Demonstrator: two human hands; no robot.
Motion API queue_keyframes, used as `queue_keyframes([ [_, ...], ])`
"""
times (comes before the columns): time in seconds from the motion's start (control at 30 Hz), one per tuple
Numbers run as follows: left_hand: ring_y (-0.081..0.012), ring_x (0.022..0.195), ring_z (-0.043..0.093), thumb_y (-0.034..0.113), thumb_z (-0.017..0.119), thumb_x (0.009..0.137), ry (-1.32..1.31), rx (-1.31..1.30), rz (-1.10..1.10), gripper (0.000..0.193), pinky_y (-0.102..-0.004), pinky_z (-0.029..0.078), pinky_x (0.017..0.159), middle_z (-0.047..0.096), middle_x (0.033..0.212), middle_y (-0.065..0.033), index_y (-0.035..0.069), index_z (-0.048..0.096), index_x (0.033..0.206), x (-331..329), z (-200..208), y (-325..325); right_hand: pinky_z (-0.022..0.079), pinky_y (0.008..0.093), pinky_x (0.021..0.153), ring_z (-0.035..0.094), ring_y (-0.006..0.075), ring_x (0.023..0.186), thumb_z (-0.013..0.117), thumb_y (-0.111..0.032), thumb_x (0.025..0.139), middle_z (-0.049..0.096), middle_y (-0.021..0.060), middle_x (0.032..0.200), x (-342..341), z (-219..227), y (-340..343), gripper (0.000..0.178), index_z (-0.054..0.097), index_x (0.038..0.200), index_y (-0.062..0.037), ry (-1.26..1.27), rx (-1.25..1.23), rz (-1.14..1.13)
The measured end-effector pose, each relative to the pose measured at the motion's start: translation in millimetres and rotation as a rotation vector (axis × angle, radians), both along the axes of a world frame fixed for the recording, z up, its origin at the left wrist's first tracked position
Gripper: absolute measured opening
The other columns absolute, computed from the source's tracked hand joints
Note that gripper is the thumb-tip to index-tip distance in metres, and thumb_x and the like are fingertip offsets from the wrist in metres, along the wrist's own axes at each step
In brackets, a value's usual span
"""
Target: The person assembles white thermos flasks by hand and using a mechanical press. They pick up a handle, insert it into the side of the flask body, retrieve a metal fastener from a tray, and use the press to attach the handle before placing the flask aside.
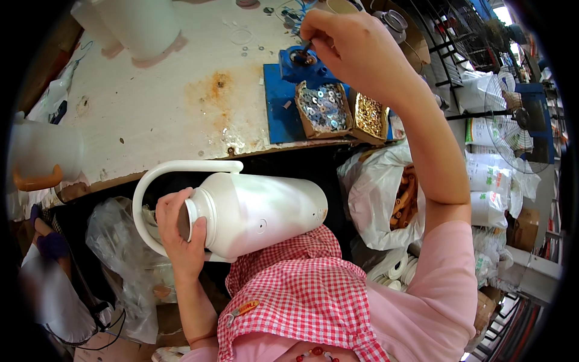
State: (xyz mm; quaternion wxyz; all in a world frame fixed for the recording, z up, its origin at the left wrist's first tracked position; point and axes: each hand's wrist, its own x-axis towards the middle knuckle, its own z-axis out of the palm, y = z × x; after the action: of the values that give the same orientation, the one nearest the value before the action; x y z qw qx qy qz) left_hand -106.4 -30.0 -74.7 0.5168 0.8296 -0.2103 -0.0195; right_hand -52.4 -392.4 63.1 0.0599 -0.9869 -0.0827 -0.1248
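Right hand (348, 45) far forward in a fingertip pinch, left hand (184, 236) closer in, half-curled.

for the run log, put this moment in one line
left hand: holding white jug by neck, jug on its side | right hand: at blue fixture, grip unclear | nearby: washers, gold-coloured parts

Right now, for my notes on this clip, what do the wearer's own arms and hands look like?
Both the left hand and the right hand are ungloved, with no watch or bracelet visible. The right arm wears a plain, short pink sleeve; the forearm below it is uncovered.
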Motion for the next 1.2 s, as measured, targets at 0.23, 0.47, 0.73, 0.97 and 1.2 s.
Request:
queue_keyframes([
  [0.23,-0.0295,0.11,0.055,0.017,0.066,0.079,0.048,0.0,-0.005,0.045,-0.0391,0.043,0.099,0.053,0.117,-0.0144,0.003,0.063,0.123,-1.5,-2.0,1.5,0.055,0.0381,0.07,0.071,0.0265,0.075,0.07,-0.014,0.087,0.072,0.0117,0.082,-76.9,-67.6,-9.1,0.008,0.071,0.092,-0.0077,0.018,0.692,-0.311],
  [0.47,-0.0287,0.109,0.055,0.024,0.067,0.083,0.053,0.021,-0.024,0.045,-0.0394,0.044,0.098,0.054,0.116,-0.0148,0.001,0.062,0.122,6.0,1.2,-7.8,0.054,0.0421,0.077,0.067,0.0306,0.089,0.068,-0.012,0.083,0.068,0.0074,0.096,-61.4,-162.1,-45.0,0.016,0.074,0.097,-0.0088,0.165,0.328,-0.247],
  [0.73,-0.0289,0.108,0.055,0.022,0.066,0.082,0.028,0.029,0.008,0.044,-0.0395,0.043,0.098,0.055,0.114,-0.0143,0.002,0.062,0.122,6.1,2.3,-8.5,0.053,0.0398,0.076,0.066,0.0292,0.087,0.071,-0.008,0.08,0.067,0.0064,0.09,-64.7,-162.8,-51.9,0.01,0.072,0.091,-0.0079,0.16,0.32,-0.192],
  [0.97,-0.0278,0.107,0.054,0.023,0.064,0.084,-0.024,0.001,0.014,0.044,-0.0387,0.041,0.098,0.056,0.117,-0.0156,-0.001,0.062,0.121,-0.8,7.6,13.0,0.05,0.0254,0.06,0.066,0.0142,0.075,0.072,0.004,0.079,0.073,0.0047,0.089,-59.8,-76.3,-16.7,0.011,0.069,0.086,-0.0038,-0.313,0.682,-0.05],
  [1.2,-0.027,0.11,0.054,0.031,0.055,0.092,-0.063,-0.162,0.263,0.045,-0.0392,0.041,0.099,0.058,0.119,-0.0154,-0.003,0.059,0.12,-6.9,4.3,43.5,0.053,0.0228,0.065,0.067,0.0117,0.077,0.072,0.008,0.08,0.075,0.007,0.096,-5.6,-60.2,-12.2,0.013,0.069,0.088,-0.0011,-0.571,0.593,0.116],
])
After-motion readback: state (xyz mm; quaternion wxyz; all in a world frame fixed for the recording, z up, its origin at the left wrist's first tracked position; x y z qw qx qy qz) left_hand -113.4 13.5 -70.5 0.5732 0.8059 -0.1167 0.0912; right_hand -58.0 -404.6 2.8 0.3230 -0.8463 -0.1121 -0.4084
